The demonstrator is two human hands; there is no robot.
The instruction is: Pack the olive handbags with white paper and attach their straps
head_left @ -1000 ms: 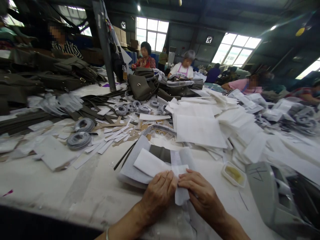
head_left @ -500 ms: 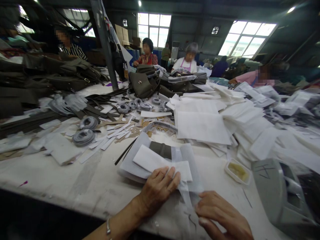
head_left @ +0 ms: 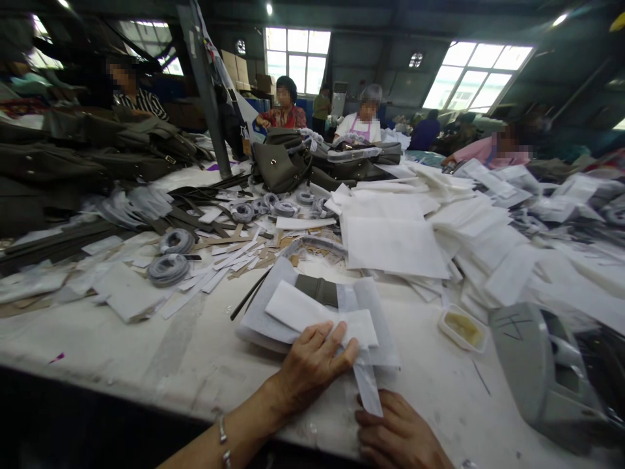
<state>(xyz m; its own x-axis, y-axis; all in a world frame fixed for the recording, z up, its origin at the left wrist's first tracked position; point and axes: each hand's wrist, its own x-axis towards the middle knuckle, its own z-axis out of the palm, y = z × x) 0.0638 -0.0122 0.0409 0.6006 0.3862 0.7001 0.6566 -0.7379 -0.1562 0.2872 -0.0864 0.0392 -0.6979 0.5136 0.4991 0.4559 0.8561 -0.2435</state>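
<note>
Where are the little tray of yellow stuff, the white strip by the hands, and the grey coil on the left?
small tray (head_left: 461,327), head view, on its yellow contents.
white strip (head_left: 368,389), head view, mid-length.
grey coil (head_left: 168,269), head view, on its wound top.

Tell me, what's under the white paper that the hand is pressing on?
Under the white paper lie larger white sheets, and a dark green piece pokes out behind. The left hand covers the near edge.

white paper sheets (head_left: 393,247), olive-grey handbag (head_left: 278,166)
</note>
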